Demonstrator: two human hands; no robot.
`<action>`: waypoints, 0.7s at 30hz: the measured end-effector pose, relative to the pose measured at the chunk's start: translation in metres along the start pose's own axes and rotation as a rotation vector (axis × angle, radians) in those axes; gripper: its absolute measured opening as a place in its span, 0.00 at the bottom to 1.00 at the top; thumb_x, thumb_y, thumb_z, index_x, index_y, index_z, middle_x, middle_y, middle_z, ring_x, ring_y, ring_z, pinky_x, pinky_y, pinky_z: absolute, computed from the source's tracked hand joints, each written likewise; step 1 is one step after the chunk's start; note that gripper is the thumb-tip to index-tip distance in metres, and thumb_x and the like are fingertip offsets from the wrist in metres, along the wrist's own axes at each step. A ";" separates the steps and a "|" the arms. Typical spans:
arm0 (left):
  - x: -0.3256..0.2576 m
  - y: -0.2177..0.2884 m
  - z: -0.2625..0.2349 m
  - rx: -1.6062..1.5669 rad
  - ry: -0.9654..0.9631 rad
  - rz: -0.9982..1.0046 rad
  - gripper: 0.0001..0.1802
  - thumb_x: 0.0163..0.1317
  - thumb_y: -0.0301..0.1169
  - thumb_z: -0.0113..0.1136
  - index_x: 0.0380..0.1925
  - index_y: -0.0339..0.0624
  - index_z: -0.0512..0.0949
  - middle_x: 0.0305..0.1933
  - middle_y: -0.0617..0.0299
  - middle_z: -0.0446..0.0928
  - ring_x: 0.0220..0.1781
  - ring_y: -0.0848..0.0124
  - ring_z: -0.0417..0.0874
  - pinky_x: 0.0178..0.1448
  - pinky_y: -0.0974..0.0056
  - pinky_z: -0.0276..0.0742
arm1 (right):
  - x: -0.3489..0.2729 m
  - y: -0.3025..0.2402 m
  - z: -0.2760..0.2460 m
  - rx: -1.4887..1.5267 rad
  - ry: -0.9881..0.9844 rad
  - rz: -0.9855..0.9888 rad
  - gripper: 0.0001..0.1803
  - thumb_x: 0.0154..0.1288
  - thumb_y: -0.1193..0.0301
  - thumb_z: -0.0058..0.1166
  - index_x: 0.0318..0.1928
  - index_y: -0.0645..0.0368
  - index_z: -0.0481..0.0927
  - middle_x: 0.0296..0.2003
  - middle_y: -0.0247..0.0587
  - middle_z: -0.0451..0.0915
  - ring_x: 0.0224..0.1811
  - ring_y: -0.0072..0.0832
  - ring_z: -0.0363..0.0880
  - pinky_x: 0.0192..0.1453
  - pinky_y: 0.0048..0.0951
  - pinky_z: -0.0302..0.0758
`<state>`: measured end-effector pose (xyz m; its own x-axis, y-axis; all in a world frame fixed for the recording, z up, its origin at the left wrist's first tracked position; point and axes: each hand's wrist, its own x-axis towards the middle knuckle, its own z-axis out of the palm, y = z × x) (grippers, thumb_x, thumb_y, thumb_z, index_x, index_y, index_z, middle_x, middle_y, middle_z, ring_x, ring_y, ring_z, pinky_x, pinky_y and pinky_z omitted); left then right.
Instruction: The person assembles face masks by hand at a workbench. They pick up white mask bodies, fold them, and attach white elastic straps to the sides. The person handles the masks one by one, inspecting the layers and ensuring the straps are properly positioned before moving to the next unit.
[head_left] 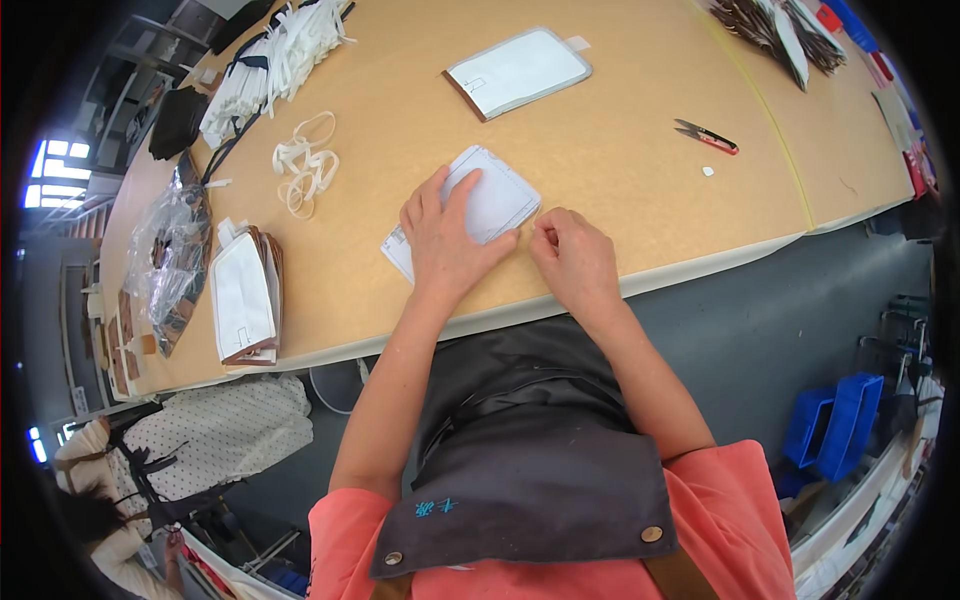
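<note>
A white rectangular panel (497, 196) with drawn lines along its edges lies tilted on the table in front of me. My left hand (443, 225) rests on it with fingers spread, pressing it flat. Beside the panel's right corner is my right hand (575, 255), its fingers curled into a pinch; whatever they hold, if anything, is too small to see. Farther off lies another white panel (525, 75) with a grey border, a brown edge and a small tab. Thread snips (708, 136) with red-and-black handles rest to the right, near a small white scrap (708, 171).
A stack of brown-edged white panels (243, 295) stands at the table's left front. Behind it are clear plastic wrapping (165, 250), loose white tape (306, 170) and white strip bundles (290, 55). Brown strips (775, 35) lie far right. Another person (110, 480) is lower left; blue bins (835, 425) stand lower right.
</note>
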<state>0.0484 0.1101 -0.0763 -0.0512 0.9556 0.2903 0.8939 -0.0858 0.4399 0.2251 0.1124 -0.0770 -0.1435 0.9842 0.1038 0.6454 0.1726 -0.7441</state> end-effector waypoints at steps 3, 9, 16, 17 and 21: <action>0.001 0.007 -0.007 0.059 -0.050 -0.015 0.42 0.44 0.50 0.75 0.64 0.59 0.77 0.72 0.45 0.63 0.73 0.46 0.61 0.75 0.46 0.54 | -0.001 0.002 -0.002 0.017 -0.017 -0.010 0.06 0.64 0.72 0.59 0.38 0.60 0.79 0.33 0.45 0.83 0.31 0.39 0.84 0.36 0.37 0.80; 0.000 0.008 -0.002 0.068 -0.033 -0.035 0.37 0.45 0.52 0.74 0.61 0.63 0.81 0.73 0.45 0.62 0.75 0.48 0.59 0.76 0.47 0.50 | -0.008 -0.001 0.010 -0.177 0.076 -0.103 0.05 0.64 0.72 0.60 0.38 0.57 0.78 0.32 0.42 0.81 0.29 0.41 0.82 0.32 0.39 0.79; 0.007 0.010 0.009 0.086 -0.053 -0.124 0.42 0.46 0.60 0.71 0.62 0.56 0.80 0.75 0.46 0.60 0.77 0.50 0.56 0.76 0.41 0.40 | -0.013 -0.003 0.016 -0.216 0.138 -0.239 0.08 0.65 0.69 0.59 0.37 0.60 0.77 0.32 0.45 0.77 0.25 0.42 0.82 0.27 0.40 0.80; 0.010 0.017 0.008 0.077 -0.056 -0.149 0.44 0.46 0.61 0.70 0.63 0.54 0.79 0.75 0.46 0.60 0.77 0.49 0.55 0.75 0.37 0.38 | -0.014 -0.004 0.017 -0.205 0.128 -0.206 0.07 0.65 0.69 0.59 0.37 0.59 0.77 0.32 0.45 0.77 0.26 0.43 0.82 0.28 0.41 0.79; 0.015 0.023 0.010 0.116 -0.076 -0.207 0.51 0.43 0.63 0.70 0.66 0.48 0.75 0.75 0.46 0.58 0.78 0.49 0.53 0.73 0.29 0.35 | -0.019 -0.007 0.017 -0.148 0.088 -0.175 0.05 0.65 0.71 0.59 0.38 0.59 0.78 0.32 0.44 0.78 0.28 0.44 0.81 0.31 0.42 0.78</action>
<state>0.0721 0.1253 -0.0703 -0.2092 0.9682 0.1375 0.9132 0.1431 0.3816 0.2108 0.0919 -0.0850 -0.2006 0.9374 0.2846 0.7204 0.3380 -0.6057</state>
